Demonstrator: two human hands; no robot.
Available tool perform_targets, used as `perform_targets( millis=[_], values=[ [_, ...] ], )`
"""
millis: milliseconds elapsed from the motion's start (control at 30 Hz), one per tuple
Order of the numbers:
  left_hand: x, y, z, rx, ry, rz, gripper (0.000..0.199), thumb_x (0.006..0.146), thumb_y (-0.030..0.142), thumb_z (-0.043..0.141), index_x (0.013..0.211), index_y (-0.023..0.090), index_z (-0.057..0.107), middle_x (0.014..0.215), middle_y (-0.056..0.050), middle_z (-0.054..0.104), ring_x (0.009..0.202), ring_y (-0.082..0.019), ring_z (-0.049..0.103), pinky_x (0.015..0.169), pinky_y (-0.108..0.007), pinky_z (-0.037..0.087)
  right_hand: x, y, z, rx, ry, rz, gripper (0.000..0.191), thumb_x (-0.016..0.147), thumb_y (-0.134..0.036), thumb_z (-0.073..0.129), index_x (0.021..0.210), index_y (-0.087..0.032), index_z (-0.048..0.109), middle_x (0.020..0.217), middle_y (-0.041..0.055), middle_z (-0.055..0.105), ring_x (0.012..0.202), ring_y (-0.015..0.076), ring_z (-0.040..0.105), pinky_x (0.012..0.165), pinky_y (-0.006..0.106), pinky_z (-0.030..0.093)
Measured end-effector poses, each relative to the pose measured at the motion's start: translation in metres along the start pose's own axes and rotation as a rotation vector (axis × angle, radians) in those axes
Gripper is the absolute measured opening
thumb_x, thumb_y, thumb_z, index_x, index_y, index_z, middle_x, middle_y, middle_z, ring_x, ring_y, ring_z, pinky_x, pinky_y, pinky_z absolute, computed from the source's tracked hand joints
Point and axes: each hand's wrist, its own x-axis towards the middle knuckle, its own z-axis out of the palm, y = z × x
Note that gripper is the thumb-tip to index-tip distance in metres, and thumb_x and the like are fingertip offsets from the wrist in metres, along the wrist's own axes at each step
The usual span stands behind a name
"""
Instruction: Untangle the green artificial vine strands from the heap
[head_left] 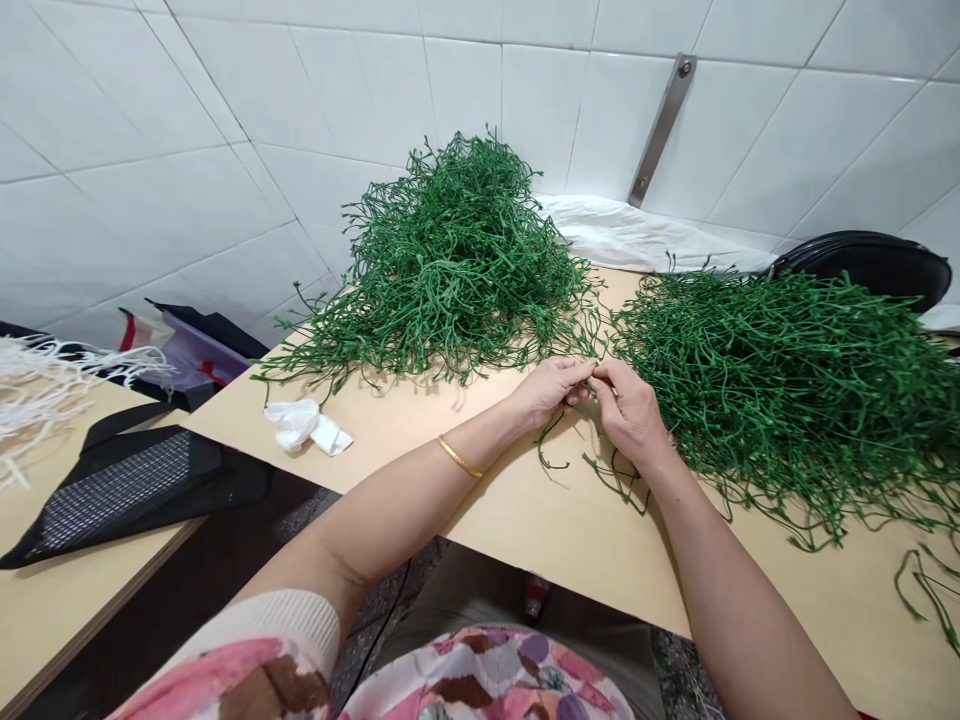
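Observation:
My left hand [553, 390] and my right hand [628, 408] meet at the middle of the wooden table [517, 510], fingertips close together. Both are closed in a pinch on a thin green strand, whose end [553, 452] hangs below my left hand. More green strands [622, 485] lie on the table under my right hand. Behind my left hand rises a tall heap of green strands [465, 260] with small branched tips. A wider pile of similar strands [795, 390] is just right of my right hand.
A crumpled white tissue [304, 425] lies left on the table. On the side table are a black mesh bag [127, 485] and white strands [45, 400]. A black case [862, 265] and white cloth [637, 235] sit by the tiled wall.

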Motion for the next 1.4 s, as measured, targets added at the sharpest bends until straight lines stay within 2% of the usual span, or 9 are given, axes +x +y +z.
perform_targets(
  millis=[167,300,500,633,800,1033,1133,1233,1400],
  values=[
    [0.001,-0.002,0.001,-0.011,0.026,-0.022,0.029,0.073,0.038,0.06,0.062,0.015,0.045,0.051,0.003,0.045,0.039,-0.003,0.035,0.039,-0.017,0.021,0.0,0.002,-0.002,0.162,-0.024,0.133,0.017,0.086,-0.027,0.04,0.072,-0.02,0.048,0.065,-0.001,0.047,0.062,0.0128,0.043,0.061,0.025,0.035],
    [0.0,-0.003,0.001,0.034,0.049,0.002,0.029,0.074,0.036,0.059,0.06,0.015,0.043,0.052,0.003,0.045,0.041,-0.003,0.035,0.04,-0.017,0.023,0.0,0.0,0.001,0.081,0.011,0.127,0.015,0.086,-0.026,0.039,0.074,-0.02,0.047,0.067,-0.0008,0.048,0.062,0.0127,0.043,0.06,0.025,0.033],
    [-0.003,-0.005,0.007,0.185,0.106,0.096,0.031,0.076,0.033,0.055,0.056,0.015,0.041,0.047,0.005,0.039,0.041,-0.003,0.031,0.04,-0.017,0.021,0.001,0.0,0.001,0.034,-0.026,0.201,0.019,0.087,-0.029,0.036,0.072,-0.021,0.043,0.061,-0.0025,0.042,0.057,0.0125,0.039,0.057,0.025,0.031],
    [-0.004,-0.004,0.011,0.199,0.097,0.122,0.03,0.077,0.029,0.052,0.054,0.014,0.041,0.047,0.005,0.039,0.042,-0.003,0.03,0.041,-0.017,0.021,0.001,0.005,-0.001,0.075,-0.029,0.203,0.021,0.087,-0.03,0.036,0.068,-0.022,0.042,0.062,-0.0016,0.044,0.059,0.0132,0.041,0.058,0.025,0.032],
    [-0.001,-0.005,0.006,0.131,0.082,0.076,0.028,0.077,0.03,0.053,0.057,0.015,0.041,0.047,0.005,0.04,0.04,-0.003,0.032,0.041,-0.018,0.021,0.001,0.003,0.0,0.064,-0.087,0.208,0.016,0.086,-0.03,0.037,0.073,-0.022,0.043,0.063,-0.0013,0.047,0.058,0.0133,0.042,0.057,0.025,0.032],
    [-0.004,-0.005,0.009,0.194,0.092,0.067,0.03,0.08,0.034,0.05,0.058,0.016,0.04,0.046,0.005,0.041,0.038,-0.003,0.029,0.04,-0.018,0.02,0.002,0.004,0.001,0.031,-0.076,0.196,0.022,0.085,-0.028,0.037,0.065,-0.022,0.037,0.058,-0.0023,0.041,0.054,0.0125,0.037,0.054,0.026,0.028],
    [-0.006,-0.001,0.012,0.195,0.068,0.122,0.032,0.078,0.032,0.053,0.055,0.015,0.039,0.044,0.006,0.038,0.038,-0.002,0.027,0.04,-0.017,0.019,0.002,0.006,-0.001,0.179,-0.078,0.274,0.027,0.084,-0.032,0.039,0.06,-0.021,0.037,0.056,-0.0025,0.039,0.055,0.0119,0.035,0.052,0.025,0.03],
    [-0.008,0.003,0.012,0.138,-0.011,0.134,0.031,0.077,0.033,0.054,0.057,0.015,0.038,0.043,0.007,0.036,0.038,-0.001,0.026,0.04,-0.017,0.019,0.003,0.003,0.0,0.469,-0.062,0.343,0.029,0.081,-0.036,0.044,0.058,-0.02,0.04,0.058,-0.0018,0.042,0.055,0.0113,0.038,0.051,0.025,0.034],
    [-0.011,0.008,0.011,0.072,-0.093,0.115,0.034,0.075,0.038,0.057,0.059,0.016,0.038,0.045,0.006,0.038,0.039,-0.003,0.033,0.04,-0.017,0.02,0.006,-0.005,0.005,0.867,0.012,0.495,0.02,0.073,-0.036,0.053,0.063,-0.02,0.047,0.058,-0.0021,0.045,0.052,0.0106,0.041,0.05,0.024,0.038]
  ],
)
